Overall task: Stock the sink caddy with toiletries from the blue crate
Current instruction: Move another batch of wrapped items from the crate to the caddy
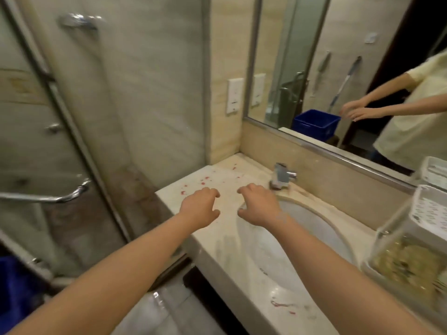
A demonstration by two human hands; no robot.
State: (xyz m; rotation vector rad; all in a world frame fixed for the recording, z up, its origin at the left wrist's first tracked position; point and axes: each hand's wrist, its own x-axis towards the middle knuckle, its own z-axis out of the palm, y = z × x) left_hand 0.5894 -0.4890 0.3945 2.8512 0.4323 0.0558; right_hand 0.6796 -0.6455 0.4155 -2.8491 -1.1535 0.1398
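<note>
Holding left hand (199, 209) and right hand (261, 206) out over table (217, 177) by sink (302, 238), fingers loosely curled, gripping nothing, likely poised before pick

Blue crate (14, 293) low at left edge, well apart from sink caddy (433, 209) on table at right, so turn left probably needed

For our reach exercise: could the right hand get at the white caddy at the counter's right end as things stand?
Probably yes. The right hand holds nothing and is by the rim of the basin; only the open basin lies between it and the caddy.
</note>
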